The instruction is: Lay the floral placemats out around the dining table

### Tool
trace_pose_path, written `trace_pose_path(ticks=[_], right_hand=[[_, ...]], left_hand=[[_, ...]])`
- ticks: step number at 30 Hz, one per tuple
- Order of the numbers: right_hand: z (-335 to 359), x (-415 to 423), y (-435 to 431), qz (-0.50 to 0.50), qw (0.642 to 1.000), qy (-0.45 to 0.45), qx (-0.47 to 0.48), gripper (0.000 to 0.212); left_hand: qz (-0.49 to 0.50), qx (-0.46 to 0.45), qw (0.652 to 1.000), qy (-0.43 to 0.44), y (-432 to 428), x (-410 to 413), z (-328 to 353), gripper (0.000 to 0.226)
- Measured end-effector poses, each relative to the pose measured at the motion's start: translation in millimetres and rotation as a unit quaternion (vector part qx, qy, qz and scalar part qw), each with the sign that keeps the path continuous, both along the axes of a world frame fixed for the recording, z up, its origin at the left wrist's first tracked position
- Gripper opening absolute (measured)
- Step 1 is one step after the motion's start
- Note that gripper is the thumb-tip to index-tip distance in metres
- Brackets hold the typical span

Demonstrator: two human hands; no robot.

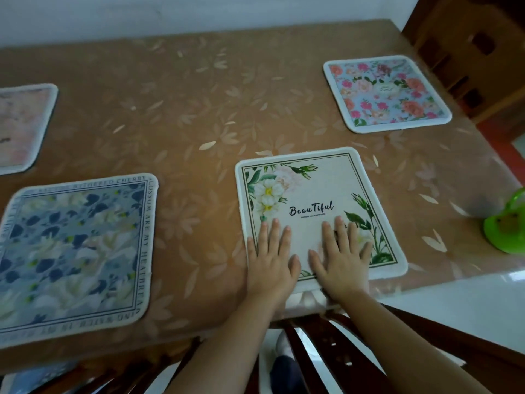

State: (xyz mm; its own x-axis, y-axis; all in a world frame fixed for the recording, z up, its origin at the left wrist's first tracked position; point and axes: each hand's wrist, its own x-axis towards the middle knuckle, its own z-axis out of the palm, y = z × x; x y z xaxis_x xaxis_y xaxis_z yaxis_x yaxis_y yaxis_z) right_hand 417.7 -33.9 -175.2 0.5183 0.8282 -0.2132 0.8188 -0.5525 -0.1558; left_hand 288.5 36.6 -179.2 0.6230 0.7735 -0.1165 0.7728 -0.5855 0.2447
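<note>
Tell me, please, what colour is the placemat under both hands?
Cream placemat with white flowers and green leaves, head view.

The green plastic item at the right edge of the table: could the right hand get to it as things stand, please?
Probably yes. The right hand lies flat on the Beautiful placemat, and only bare tablecloth separates it from the green item.

Dim, soft indoor light, faint glare on the table at right, wide-angle bending, blurred edges

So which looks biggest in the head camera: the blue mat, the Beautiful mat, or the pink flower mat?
1. Blue mat
2. Beautiful mat
3. Pink flower mat

Nearness may cause this; they could really match.
</note>
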Motion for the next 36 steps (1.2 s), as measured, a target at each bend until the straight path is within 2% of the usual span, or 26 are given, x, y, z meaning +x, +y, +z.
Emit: trace_pose_path(ticks=[4,12,21,26,36], right_hand=[[14.8,-20.9,1.4,0.004,1.0,0.015,-0.006,0.068],[72.9,-85.1,38.6,0.032,0.997,0.014,0.065,0.058],[158.1,-170.6,54.1,0.085,0.985,-0.005,0.153,0.055],[184.8,-204.5,39.4,0.088,0.974,-0.033,0.206,0.053],[193.4,-247.9,-22.7,0.107,0.971,-0.039,0.209,0.059]], left_hand=[[-0.036,0.007,0.999,0.001,0.2,-28.3,12.8,0.057],[0.012,0.079,0.997,-0.017,43.8,-119.1,64.2,0.053],[0.059,0.175,0.974,-0.134,38.3,-183.2,157.1,0.043],[0.081,0.146,0.973,-0.162,21.6,-215.9,171.0,0.045],[0.101,0.158,0.965,-0.183,-42.8,-251.9,186.6,0.043]])
